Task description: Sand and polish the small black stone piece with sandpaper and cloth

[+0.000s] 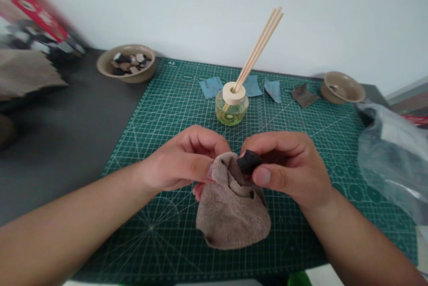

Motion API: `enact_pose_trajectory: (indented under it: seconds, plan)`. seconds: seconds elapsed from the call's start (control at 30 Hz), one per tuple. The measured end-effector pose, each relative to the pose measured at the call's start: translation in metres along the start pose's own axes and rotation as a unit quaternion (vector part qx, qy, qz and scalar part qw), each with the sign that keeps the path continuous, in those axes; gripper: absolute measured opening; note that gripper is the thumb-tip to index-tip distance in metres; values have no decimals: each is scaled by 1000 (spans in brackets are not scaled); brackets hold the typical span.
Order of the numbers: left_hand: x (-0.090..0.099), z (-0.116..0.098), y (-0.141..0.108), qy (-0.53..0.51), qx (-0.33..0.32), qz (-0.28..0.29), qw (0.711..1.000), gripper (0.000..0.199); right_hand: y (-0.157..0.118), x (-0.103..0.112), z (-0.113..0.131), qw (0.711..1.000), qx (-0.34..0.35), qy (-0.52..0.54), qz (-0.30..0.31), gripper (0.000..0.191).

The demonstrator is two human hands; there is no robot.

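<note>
A small brownish-grey cloth pouch (234, 223) is held over the green cutting mat, its gathered mouth turned up. My left hand (187, 161) pinches the rim of the pouch between thumb and fingers. In my right hand (290, 168), a black, angular lump (249, 162) sits between thumb and forefinger, right at the mouth of the pouch. What lies inside the pouch is hidden. Beyond my hands stands a glass reed diffuser (231, 107) with a wooden collar, yellow-green liquid and several sticks.
Far left, a tan bowl (103, 65) holds dark and pale chunks. Another tan bowl (347, 92) stands far right, near a clear plastic bag (391, 152). Blue packets (211, 87) and a brown scrap (304, 96) lie along the back of the cutting mat (160, 130).
</note>
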State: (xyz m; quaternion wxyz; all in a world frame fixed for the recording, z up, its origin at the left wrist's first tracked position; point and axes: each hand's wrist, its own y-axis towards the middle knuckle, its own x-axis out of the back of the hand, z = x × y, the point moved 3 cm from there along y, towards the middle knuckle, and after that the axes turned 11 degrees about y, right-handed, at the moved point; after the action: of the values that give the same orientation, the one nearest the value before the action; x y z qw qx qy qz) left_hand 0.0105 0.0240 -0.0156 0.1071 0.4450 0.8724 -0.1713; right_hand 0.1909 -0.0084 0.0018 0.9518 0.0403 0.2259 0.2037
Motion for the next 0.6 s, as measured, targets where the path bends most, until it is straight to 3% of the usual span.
enact_pose_trajectory:
  seconds: [0.6]
  plan:
    - [1,1,0,33,3,-6,999,27,-2,-1,3,999,12,-48,15,6]
